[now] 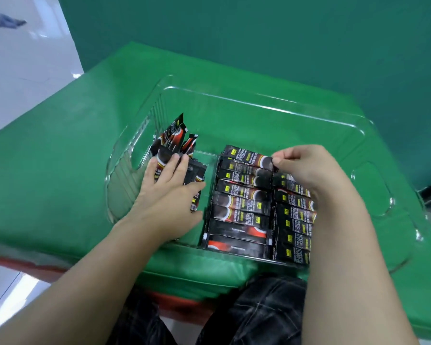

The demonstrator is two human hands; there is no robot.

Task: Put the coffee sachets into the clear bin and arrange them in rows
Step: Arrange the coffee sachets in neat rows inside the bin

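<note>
A clear plastic bin (266,102) sits on a green cloth. Inside it, black and red coffee sachets lie in two neat rows (241,205), side by side at the near right. A loose pile of sachets (174,138) leans against the bin's left wall. My left hand (169,188) rests flat on several loose sachets beside that pile, fingers spread. My right hand (306,168) pinches the right end of the farthest sachet (246,156) of the left row between thumb and fingers. My right forearm hides part of the right row.
The green cloth (60,155) covers the work surface, with a teal backdrop (259,33) behind. A white floor (18,70) lies to the left. My dark trousers (259,312) show below the near edge. The far half of the bin holds no sachets.
</note>
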